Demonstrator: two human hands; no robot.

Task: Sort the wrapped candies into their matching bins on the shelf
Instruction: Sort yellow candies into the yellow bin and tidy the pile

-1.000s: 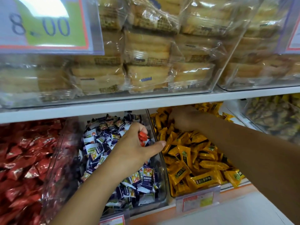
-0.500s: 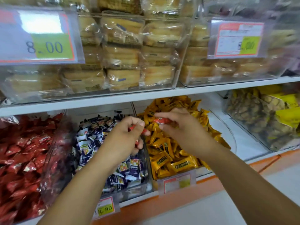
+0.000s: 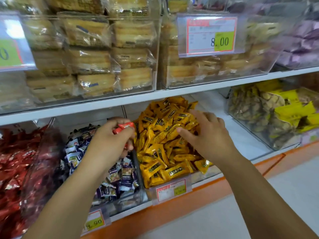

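My left hand (image 3: pixel 110 142) hovers over the bin of blue-and-white candies (image 3: pixel 119 178) and grips red wrapped candies (image 3: pixel 123 127), which stick out past its fingers. My right hand (image 3: pixel 205 135) lies on the heap of yellow candies (image 3: pixel 162 152) in the middle bin, fingers spread and bent down into the pile; whether it pinches one I cannot tell. A bin of red candies (image 3: pixel 15 169) stands at the far left.
A clear bin of yellow-and-brown packets (image 3: pixel 269 112) stands at the right, with bare white shelf (image 3: pixel 241 140) between it and the yellow bin. Clear boxes of wrapped cakes (image 3: pixel 107 57) fill the upper shelf. Price tags (image 3: pixel 170 188) hang on the orange shelf front.
My right hand passed a red candy from the yellow bin to my left hand, then went back onto the yellow pile. The camera view shifted left and up.
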